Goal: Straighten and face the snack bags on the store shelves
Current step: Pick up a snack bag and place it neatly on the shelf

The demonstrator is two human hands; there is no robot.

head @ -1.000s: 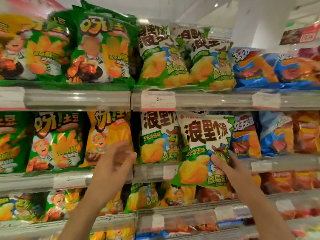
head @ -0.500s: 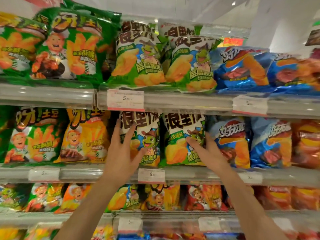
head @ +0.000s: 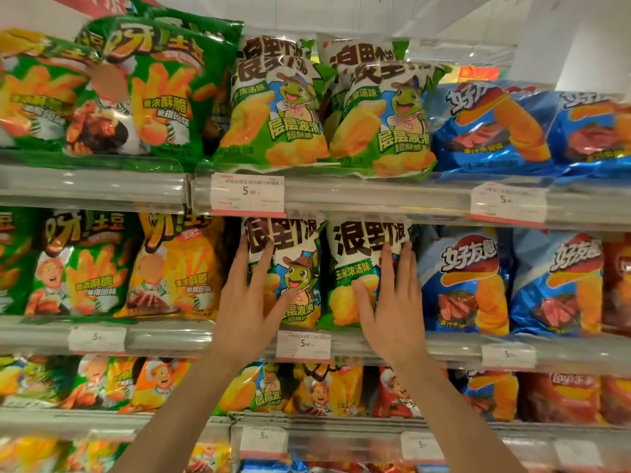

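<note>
Two green-and-white snack bags with a cartoon turtle stand side by side on the middle shelf (head: 375, 346). My left hand (head: 249, 302) lies flat with straight fingers on the left turtle bag (head: 297, 268). My right hand (head: 392, 302) presses flat on the right turtle bag (head: 355, 254). Both bags stand upright with their fronts facing out. Neither hand grips a bag.
Two matching turtle bags (head: 273, 107) stand on the shelf above, with green bags (head: 143, 90) to their left and blue bags (head: 488, 128) to their right. Yellow (head: 181, 268) and blue bags (head: 464, 285) flank my hands. Price tags (head: 303, 343) line the rails. Lower shelves hold more bags.
The right turtle bag went from my right hand's grip in front of the shelf back into its row. Both hands rose and now lie flat on the two bags.
</note>
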